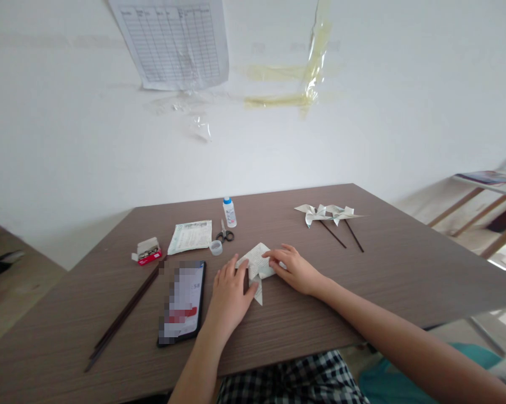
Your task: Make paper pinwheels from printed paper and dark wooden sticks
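A pinwheel folded from printed paper (pixel 259 261) lies on the brown table in front of me, its flaps partly covered by my hands. My left hand (pixel 231 292) rests at its left side, fingers spread and stretched out, with the thumb touching the lower flap. Bent fingers of my right hand (pixel 292 269) press together on the paper's right side; the fingertips partly hide the flap there. Two pinwheels on dark sticks (pixel 331 216) lie farther back on the right.
Left of my hands lie a phone (pixel 185 303), dark sticks (pixel 126 314) and a red box of small metal pieces (pixel 149 251). Behind are a printed packet (pixel 190 236), a small clear cup (pixel 215 247), scissors (pixel 224 234) and a blue-capped glue bottle (pixel 229 213). A wall borders the table's far edge.
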`<action>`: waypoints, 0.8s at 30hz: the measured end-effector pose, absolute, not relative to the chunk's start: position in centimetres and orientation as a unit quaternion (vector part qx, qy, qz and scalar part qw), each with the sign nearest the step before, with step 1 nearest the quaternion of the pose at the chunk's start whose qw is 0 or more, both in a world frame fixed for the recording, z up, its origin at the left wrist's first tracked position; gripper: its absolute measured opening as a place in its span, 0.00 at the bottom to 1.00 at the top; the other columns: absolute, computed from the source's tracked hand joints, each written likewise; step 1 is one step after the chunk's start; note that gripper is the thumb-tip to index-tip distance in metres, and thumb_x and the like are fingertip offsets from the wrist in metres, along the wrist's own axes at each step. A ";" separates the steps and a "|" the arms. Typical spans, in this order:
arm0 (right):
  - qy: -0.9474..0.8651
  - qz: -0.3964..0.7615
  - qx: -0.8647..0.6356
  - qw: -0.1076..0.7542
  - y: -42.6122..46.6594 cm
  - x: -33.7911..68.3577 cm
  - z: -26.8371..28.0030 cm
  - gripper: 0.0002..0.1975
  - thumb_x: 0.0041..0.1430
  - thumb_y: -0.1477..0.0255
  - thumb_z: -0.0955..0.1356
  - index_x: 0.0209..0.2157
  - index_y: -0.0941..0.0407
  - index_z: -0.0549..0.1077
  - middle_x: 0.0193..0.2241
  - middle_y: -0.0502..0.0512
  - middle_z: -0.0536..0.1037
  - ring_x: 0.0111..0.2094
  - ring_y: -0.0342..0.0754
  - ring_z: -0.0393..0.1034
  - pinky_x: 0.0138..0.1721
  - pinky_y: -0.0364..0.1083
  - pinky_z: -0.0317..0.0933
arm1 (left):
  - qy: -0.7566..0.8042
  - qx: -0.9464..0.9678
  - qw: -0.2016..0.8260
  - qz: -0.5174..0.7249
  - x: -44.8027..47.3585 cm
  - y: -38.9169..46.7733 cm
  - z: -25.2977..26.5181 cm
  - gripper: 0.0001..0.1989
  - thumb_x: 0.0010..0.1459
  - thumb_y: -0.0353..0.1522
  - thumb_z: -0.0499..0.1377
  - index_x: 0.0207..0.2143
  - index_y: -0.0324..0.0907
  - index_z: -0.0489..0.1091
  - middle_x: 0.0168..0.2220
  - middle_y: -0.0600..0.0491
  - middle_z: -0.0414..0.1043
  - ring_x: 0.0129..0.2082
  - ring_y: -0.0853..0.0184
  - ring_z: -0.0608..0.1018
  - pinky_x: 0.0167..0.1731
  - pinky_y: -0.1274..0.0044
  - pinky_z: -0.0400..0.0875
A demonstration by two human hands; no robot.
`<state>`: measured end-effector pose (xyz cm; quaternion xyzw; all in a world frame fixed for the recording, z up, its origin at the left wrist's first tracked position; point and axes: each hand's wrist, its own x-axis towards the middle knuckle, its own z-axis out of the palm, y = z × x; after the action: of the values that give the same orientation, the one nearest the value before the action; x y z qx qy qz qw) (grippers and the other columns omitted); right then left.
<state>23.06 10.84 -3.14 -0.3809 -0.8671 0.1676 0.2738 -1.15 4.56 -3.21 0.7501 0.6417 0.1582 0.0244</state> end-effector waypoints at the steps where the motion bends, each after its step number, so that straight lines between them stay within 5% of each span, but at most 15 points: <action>1: -0.863 0.172 -0.380 0.285 11.0 23.1 -3.1 0.18 0.81 0.74 0.67 0.64 0.52 0.82 0.52 0.59 0.90 0.53 0.56 0.86 0.73 0.64 0.69 | 0.644 0.746 0.018 0.166 -1.2 4.7 -3.5 0.28 0.73 0.34 0.65 0.74 0.44 0.74 0.80 0.36 0.71 0.78 0.42 0.75 0.75 0.49 0.72; 5: -0.856 0.175 -0.374 0.311 11.6 23.5 -3.1 0.21 0.77 0.80 0.65 0.61 0.53 0.84 0.49 0.59 0.90 0.51 0.55 0.86 0.62 0.57 0.77 | 0.651 0.739 0.008 0.173 -1.4 5.0 -4.0 0.28 0.74 0.34 0.65 0.73 0.42 0.74 0.78 0.34 0.72 0.76 0.42 0.77 0.74 0.51 0.73; 10: -0.878 0.150 -0.381 0.250 12.2 24.3 -3.4 0.31 0.71 0.86 0.63 0.66 0.50 0.84 0.70 0.62 0.84 0.72 0.58 0.77 0.77 0.66 0.64 | 0.651 0.739 0.007 0.171 -1.8 5.3 -4.2 0.27 0.76 0.33 0.63 0.73 0.38 0.74 0.77 0.32 0.73 0.76 0.41 0.78 0.74 0.53 0.75; 13: -0.887 0.148 -0.396 0.187 12.2 24.5 -3.5 0.28 0.76 0.81 0.65 0.67 0.46 0.84 0.74 0.60 0.81 0.76 0.60 0.73 0.81 0.73 0.57 | 0.645 0.739 0.002 0.194 -2.2 5.5 -4.5 0.25 0.77 0.34 0.62 0.73 0.40 0.74 0.76 0.34 0.75 0.75 0.43 0.79 0.74 0.52 0.75; 24: -0.886 0.077 -0.429 0.159 11.1 24.3 -1.8 0.20 0.82 0.72 0.68 0.64 0.47 0.87 0.59 0.65 0.84 0.61 0.63 0.77 0.72 0.71 0.63 | 0.618 0.727 -0.039 0.296 -2.4 5.9 -5.0 0.22 0.78 0.34 0.59 0.69 0.41 0.75 0.70 0.35 0.80 0.71 0.44 0.82 0.73 0.49 0.77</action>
<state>24.32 11.14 -1.79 -0.4287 -0.8859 0.0772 0.1594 -2.42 5.88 -5.03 0.7269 0.6184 0.2960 -0.0385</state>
